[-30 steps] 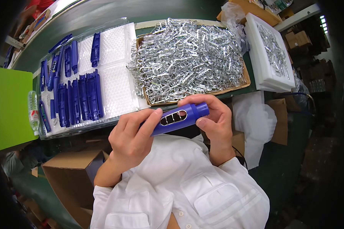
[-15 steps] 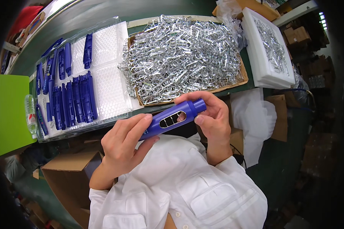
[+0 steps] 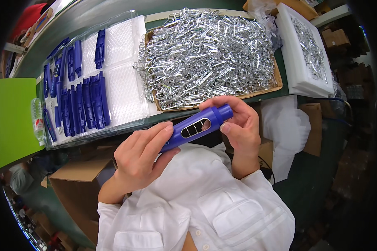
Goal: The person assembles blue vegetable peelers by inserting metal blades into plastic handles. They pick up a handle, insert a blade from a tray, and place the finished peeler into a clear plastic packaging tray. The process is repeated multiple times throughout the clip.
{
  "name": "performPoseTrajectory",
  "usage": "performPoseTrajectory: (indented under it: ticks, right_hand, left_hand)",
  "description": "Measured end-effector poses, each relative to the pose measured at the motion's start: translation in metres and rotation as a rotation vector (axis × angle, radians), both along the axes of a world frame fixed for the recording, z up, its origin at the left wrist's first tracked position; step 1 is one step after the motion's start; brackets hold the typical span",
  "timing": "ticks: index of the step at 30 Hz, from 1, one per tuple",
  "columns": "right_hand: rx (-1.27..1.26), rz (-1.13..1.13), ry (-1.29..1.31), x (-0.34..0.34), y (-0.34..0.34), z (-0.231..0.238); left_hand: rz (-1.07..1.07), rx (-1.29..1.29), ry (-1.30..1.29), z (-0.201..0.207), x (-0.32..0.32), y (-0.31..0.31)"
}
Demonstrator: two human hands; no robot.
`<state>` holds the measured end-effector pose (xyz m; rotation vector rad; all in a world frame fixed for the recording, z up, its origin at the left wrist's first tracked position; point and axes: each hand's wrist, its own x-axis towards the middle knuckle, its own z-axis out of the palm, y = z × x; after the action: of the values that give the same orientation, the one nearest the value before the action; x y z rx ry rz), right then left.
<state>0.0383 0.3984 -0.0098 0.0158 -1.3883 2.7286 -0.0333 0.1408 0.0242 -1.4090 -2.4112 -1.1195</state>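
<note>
Between my two hands is a blue plastic tube-shaped casing, tilted with its narrower end up to the right. A silver-rimmed oval window with thin crossbars is set in its side, and part of a finger shows through it. My left hand is closed around the lower left end, thumb below and fingers on top. At the narrow collar, my right hand grips with its thumb in front and fingers curled behind. Beyond the casing lies a big heap of shiny metal frames in a shallow cardboard box.
A clear plastic tray at the left holds several blue casing halves. Beside it are a plastic bottle and a green board. A white foam box with metal parts stands at the right; a cardboard carton sits lower left.
The whole view has shifted slightly, so hands and casing appear a little farther right. Both hands keep their hold on the casing, whose pose looks nearly the same.
</note>
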Motion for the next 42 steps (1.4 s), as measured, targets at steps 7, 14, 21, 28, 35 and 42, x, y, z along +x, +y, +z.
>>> performPoseTrajectory:
  ticks: [7, 14, 21, 28, 35, 42]
  right_hand:
    - [0.094, -0.036, -0.034, 0.004, 0.000, 0.009]
    - [0.167, -0.085, -0.063, 0.003, 0.007, 0.006]
    - [0.278, -0.218, -0.076, 0.011, 0.031, -0.012]
    - [0.331, -0.304, -0.118, 0.017, 0.048, -0.019]
    - [0.393, -0.420, -0.176, 0.024, 0.065, -0.031]
    - [0.477, -0.516, -0.163, 0.014, 0.072, -0.027]
  left_hand:
    - [-0.006, -0.058, 0.000, 0.001, -0.002, 0.004]
    - [-0.089, -0.163, -0.106, 0.034, -0.025, 0.006]
    - [0.252, -0.054, -0.307, 0.052, -0.204, 0.026]
    - [0.312, -0.221, -0.467, -0.005, -0.381, 0.080]
    - [0.332, -0.490, -0.471, -0.057, -0.451, 0.110]
    - [0.499, -0.627, 0.118, -0.065, -0.432, 0.102]
